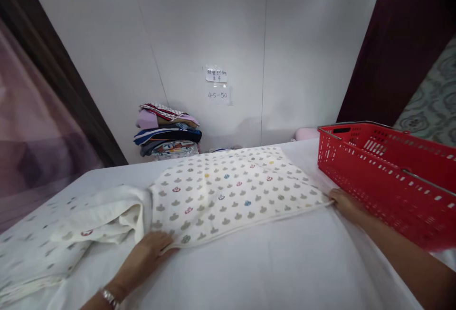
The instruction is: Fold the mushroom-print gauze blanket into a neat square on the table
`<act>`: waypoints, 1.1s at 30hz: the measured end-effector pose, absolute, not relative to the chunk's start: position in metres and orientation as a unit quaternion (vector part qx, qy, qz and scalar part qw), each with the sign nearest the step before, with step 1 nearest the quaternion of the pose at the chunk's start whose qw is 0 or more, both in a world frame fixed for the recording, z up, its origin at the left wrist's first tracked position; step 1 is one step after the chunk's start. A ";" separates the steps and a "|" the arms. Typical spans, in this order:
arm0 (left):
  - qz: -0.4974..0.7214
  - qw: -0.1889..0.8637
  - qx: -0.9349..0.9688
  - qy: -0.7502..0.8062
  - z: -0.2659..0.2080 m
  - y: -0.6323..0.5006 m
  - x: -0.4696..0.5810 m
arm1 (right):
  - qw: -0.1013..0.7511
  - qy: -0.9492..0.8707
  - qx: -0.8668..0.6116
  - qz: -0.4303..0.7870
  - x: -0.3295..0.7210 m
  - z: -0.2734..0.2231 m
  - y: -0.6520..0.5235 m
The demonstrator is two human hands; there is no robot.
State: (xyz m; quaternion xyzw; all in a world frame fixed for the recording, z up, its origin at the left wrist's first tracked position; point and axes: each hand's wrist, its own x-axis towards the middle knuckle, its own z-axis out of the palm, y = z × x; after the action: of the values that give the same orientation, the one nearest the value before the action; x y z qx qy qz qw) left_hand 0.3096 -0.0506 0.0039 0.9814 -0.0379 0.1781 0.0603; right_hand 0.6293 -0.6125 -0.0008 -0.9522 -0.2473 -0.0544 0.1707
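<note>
A white patterned cloth (pixel 228 188) with small grey, red, blue and yellow motifs lies spread over a white-covered table (pixel 278 262). My left hand (pixel 151 253) is closed at its near left corner, the fingertips partly hidden by the fabric. The near right corner is pinched in my right hand (pixel 344 204), and the near edge runs fairly straight between the two hands. Left of the spread part lies a bunched, folded piece of similar cloth (pixel 107 215). Whether it joins the spread part, I cannot tell.
A red plastic basket (pixel 377 181) with metal handles stands at the right, close to my right arm. Behind the table, a stack of folded clothes (pixel 167 131) rests against the white wall (pixel 302 53). Paper labels (pixel 218 95) are stuck there. Pinkish fabric (pixel 32 124) hangs at the left.
</note>
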 end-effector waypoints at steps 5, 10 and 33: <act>0.178 0.084 0.978 -0.064 0.008 -0.054 0.276 | 0.135 -0.259 -0.956 -0.031 0.601 -0.007 -0.662; 0.170 0.049 0.979 -0.099 0.005 -0.058 0.254 | 0.117 -0.241 -0.963 -0.031 0.577 -0.008 -0.674; 0.186 0.077 0.980 -0.002 -0.007 -0.137 0.223 | 0.195 -0.523 -0.828 -0.048 0.481 -0.059 -0.513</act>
State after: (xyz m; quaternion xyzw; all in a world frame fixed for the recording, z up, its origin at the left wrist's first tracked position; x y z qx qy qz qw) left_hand 0.2230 -0.1365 -0.0067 0.9796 -0.0021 0.1860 0.0766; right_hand 0.4815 -0.5126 -0.0590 -0.8283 -0.5232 -0.0479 0.1948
